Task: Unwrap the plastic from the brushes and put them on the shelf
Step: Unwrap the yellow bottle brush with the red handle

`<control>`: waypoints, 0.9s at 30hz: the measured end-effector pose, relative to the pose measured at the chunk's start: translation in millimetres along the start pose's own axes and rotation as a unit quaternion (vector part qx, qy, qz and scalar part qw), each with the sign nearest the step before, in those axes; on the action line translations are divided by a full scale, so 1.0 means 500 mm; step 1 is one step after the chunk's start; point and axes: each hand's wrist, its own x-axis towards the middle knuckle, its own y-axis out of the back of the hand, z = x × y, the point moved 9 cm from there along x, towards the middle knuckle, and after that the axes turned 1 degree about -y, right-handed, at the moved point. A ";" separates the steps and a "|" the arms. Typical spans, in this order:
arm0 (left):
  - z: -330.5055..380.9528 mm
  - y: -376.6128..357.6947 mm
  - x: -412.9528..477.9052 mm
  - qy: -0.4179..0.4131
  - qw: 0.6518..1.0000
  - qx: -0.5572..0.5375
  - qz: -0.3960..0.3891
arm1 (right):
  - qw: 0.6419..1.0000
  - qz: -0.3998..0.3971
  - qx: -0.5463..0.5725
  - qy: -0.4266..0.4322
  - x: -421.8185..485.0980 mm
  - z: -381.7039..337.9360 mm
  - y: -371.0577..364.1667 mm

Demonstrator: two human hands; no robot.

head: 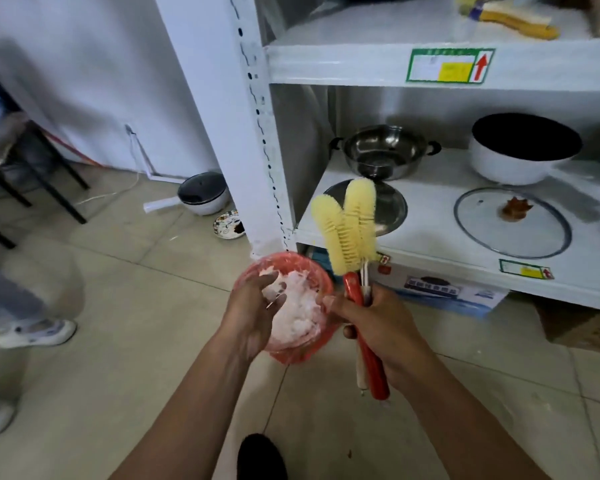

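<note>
My right hand [378,323] grips two bottle brushes [350,223] by their handles, one handle red, one white. Their yellow bristle heads point up in front of the white shelf [440,247]. My left hand [253,306] hovers with loosely spread fingers over a red bin [291,265] on the floor, which holds crumpled clear plastic [298,310]. The fingertips touch or nearly touch the plastic; I cannot tell which. No wrap is visible on the brush heads.
The lower shelf holds a steel pot [385,154], a steel lid, a white pan [520,150] and a glass lid [513,223]. A yellow brush [513,19] lies on the upper shelf. A white pot [205,195] and a small dish sit on the floor. A person's legs stand at the left.
</note>
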 end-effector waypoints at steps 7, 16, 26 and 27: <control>0.039 0.009 0.037 -0.001 0.997 -0.072 -0.007 | 1.000 0.003 -0.012 -0.017 0.059 0.018 -0.057; 0.085 0.000 0.005 -0.082 0.992 0.090 0.016 | 0.998 0.039 -0.049 -0.001 0.056 0.013 -0.031; 0.045 -0.159 -0.263 -0.287 0.894 0.317 -0.132 | 0.982 0.154 -0.100 0.042 -0.145 -0.103 0.099; 0.043 -0.179 -0.295 -0.297 0.887 0.323 -0.147 | 0.979 0.166 -0.106 0.049 -0.168 -0.129 0.124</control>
